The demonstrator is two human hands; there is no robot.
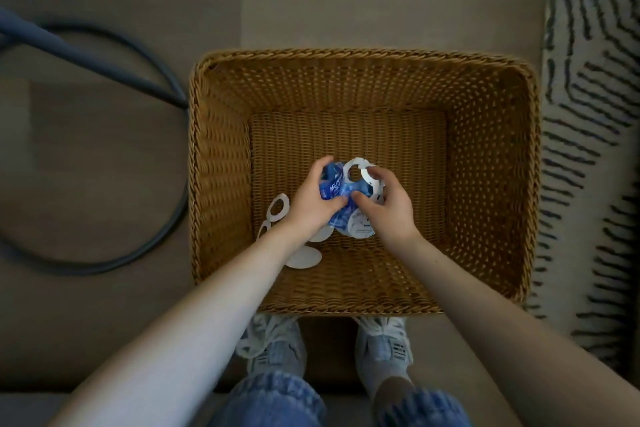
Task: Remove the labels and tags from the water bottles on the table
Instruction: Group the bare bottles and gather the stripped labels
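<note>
Both hands reach down into a brown wicker basket (485, 156) on the floor. My left hand (311, 204) and my right hand (388, 208) together clasp a crumpled bundle of blue bottle labels (334, 185) and white paper tags with round holes (356, 172). More white tags (277, 210) lie loose on the basket floor to the left of my left wrist, and a white oval tag (306, 257) lies below my forearm. No water bottle is in view.
A dark hose or cable (166, 239) loops across the floor left of the basket. A patterned black-and-white rug (588, 114) runs along the right. My two sneakers (273, 347) stand just in front of the basket's near rim.
</note>
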